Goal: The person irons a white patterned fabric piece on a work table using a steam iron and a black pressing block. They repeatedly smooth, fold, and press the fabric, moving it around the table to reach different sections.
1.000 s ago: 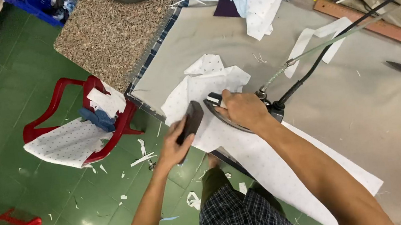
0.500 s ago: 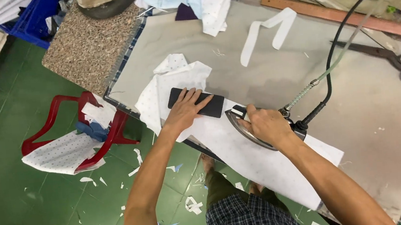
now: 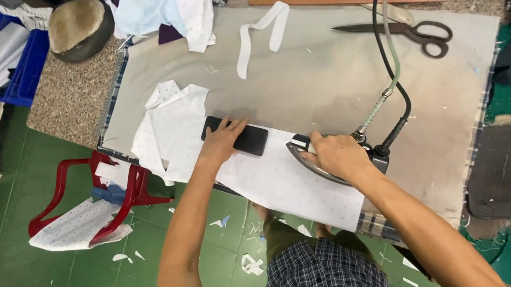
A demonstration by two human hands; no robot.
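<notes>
The left hand (image 3: 220, 142) is pressing flat, fingers spread, on a black block (image 3: 235, 135) lying under them on the dotted white cloth (image 3: 272, 180). The right hand (image 3: 336, 157) is gripping the iron (image 3: 307, 157), fingers wrapped around its handle, just beside the block on the same cloth.

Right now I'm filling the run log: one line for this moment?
left hand: flat on black block | right hand: gripping iron | both on dotted white fabric

no packages, labels, signs, screens visible
</notes>
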